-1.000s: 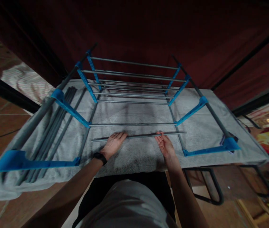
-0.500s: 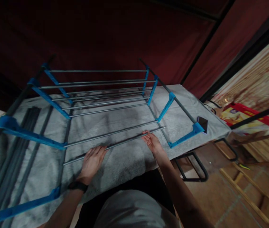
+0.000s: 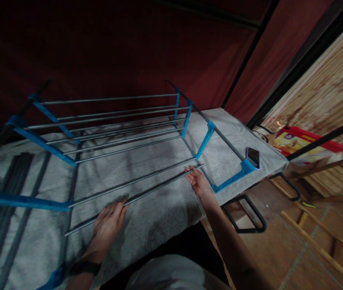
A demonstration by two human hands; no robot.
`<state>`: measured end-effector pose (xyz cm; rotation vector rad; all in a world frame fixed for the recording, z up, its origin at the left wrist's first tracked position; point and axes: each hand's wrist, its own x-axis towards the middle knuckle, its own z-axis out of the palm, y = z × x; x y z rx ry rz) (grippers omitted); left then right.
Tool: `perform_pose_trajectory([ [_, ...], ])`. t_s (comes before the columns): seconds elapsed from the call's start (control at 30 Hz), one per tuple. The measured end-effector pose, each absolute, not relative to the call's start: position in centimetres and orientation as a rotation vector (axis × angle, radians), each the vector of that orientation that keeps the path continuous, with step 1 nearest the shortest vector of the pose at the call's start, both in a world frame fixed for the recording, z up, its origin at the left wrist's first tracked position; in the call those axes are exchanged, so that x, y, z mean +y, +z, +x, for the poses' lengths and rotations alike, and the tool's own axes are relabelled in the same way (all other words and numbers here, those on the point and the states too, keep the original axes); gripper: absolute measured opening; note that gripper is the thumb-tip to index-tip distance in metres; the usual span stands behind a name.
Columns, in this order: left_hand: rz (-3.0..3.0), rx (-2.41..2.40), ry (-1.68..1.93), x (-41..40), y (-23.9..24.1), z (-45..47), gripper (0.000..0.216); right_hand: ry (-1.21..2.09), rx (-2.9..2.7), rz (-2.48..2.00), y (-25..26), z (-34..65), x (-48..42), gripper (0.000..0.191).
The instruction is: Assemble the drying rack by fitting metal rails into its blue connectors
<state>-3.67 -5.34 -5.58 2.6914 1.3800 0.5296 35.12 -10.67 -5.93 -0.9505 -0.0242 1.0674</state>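
Note:
A loose grey metal tube [image 3: 156,188] runs across in front of me, over the near side of a rack frame. My left hand [image 3: 110,218] is wrapped over the tube towards its left end. Near the right end, my right hand [image 3: 196,180] holds the same tube with its fingers underneath. The rack has blue plastic brackets [image 3: 233,177] joined by grey bars, and several crossbars [image 3: 135,182] span between its two sides. The tube's right tip lies close to the right side rail; its left tip is by the left rail [image 3: 71,187].
Grey cloth [image 3: 165,225] covers the table. Several dark tubes [image 3: 3,201] lie at the left. A phone [image 3: 252,156] rests at the right edge. Beyond stand a red and yellow box [image 3: 304,143], black metal legs [image 3: 246,213] and a wooden frame [image 3: 313,237] on the floor.
The view has shifted, so the rack's left side sits lower and further left. Both hands still hold the tube, whose left end has come lower in view with my left hand.

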Motion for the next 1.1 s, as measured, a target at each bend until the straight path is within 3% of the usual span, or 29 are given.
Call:
perform_pose_trajectory([
  [0.8,2.61,1.195,0.667,-5.7,-5.2,-2.3,0.037,1.094,-0.047,-0.997,-6.9,34.9,-10.1,0.016],
  [1.1,2.565,1.195,0.544,-6.2,-4.9,-2.5,0.035,1.098,-0.045,-1.005,-6.4,34.8,-10.1,0.014],
])
